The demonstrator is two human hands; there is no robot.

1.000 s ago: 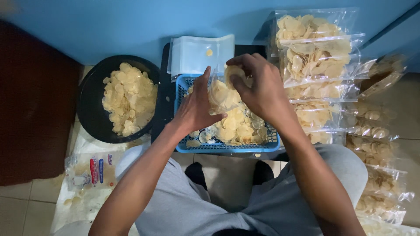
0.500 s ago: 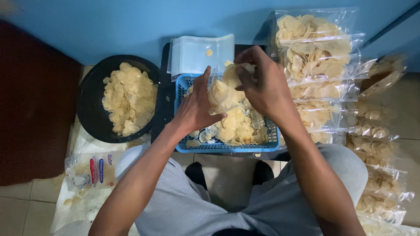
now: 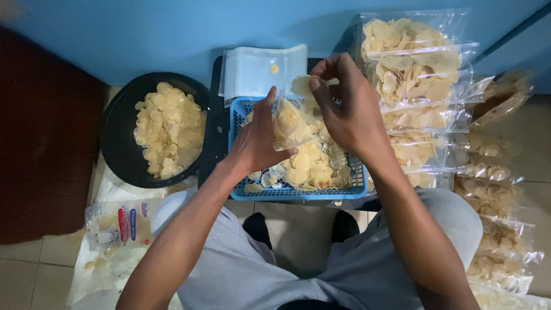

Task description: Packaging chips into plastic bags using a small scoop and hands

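Filled clear chip bags (image 3: 419, 74) stacked right

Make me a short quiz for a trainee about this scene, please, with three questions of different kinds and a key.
1. True or false: the left hand holds a clear bag over the blue basket.
2. What does the right hand pinch? A) a spoon B) chips C) a lid
3. Where are the filled bags stacked, relative to the basket?

Key
1. True
2. B
3. To its right; the black bowl of chips sits to its left.
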